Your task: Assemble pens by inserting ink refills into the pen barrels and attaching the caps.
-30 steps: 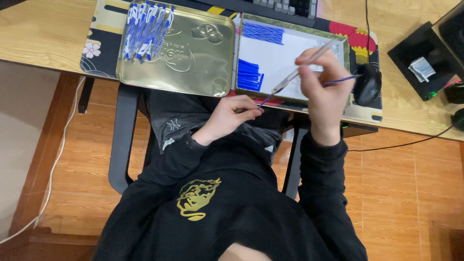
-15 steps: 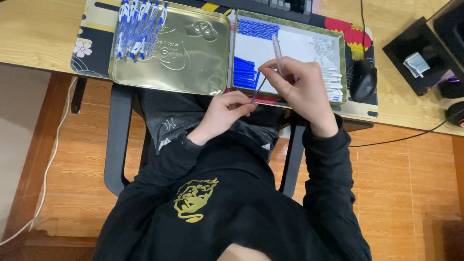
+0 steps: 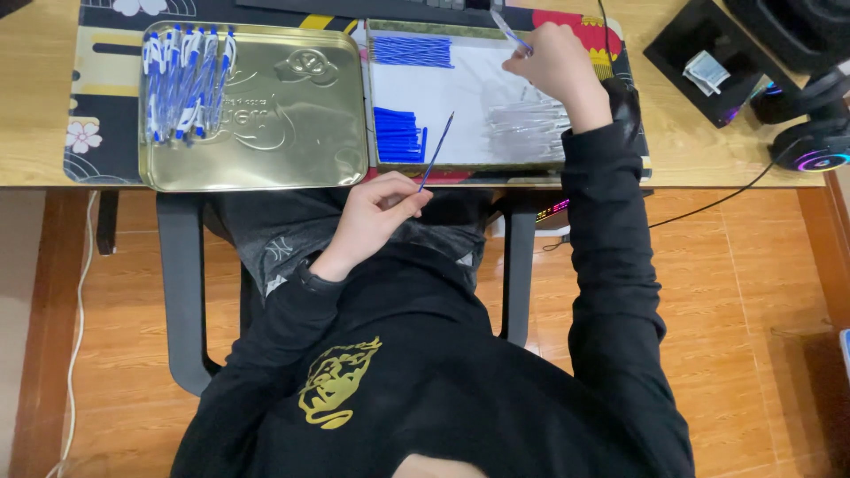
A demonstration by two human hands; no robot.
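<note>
My left hand (image 3: 376, 217) is near my lap below the desk edge, pinching a thin blue pen refill (image 3: 436, 150) that slants up over the white tray (image 3: 460, 97). My right hand (image 3: 551, 64) reaches over the far right of that tray and grips a clear pen barrel (image 3: 509, 26) pointing up and left. In the tray lie a row of blue refills (image 3: 412, 50) at the top, a stack of blue caps (image 3: 397, 134) at lower left and clear barrels (image 3: 529, 122) at right. Assembled blue and white pens (image 3: 184, 80) lie in the gold tin lid (image 3: 283, 115).
A patterned desk mat (image 3: 93, 115) lies under both trays on the wooden desk (image 3: 35, 88). A black box (image 3: 708, 57) and a headset (image 3: 815, 133) sit at the right, with a cable (image 3: 717, 199) running off the edge. A chair (image 3: 181, 292) is beneath me.
My right hand has moved from the tray's front edge to its far right with a clear barrel. My left hand now holds a blue refill, raised slightly.
</note>
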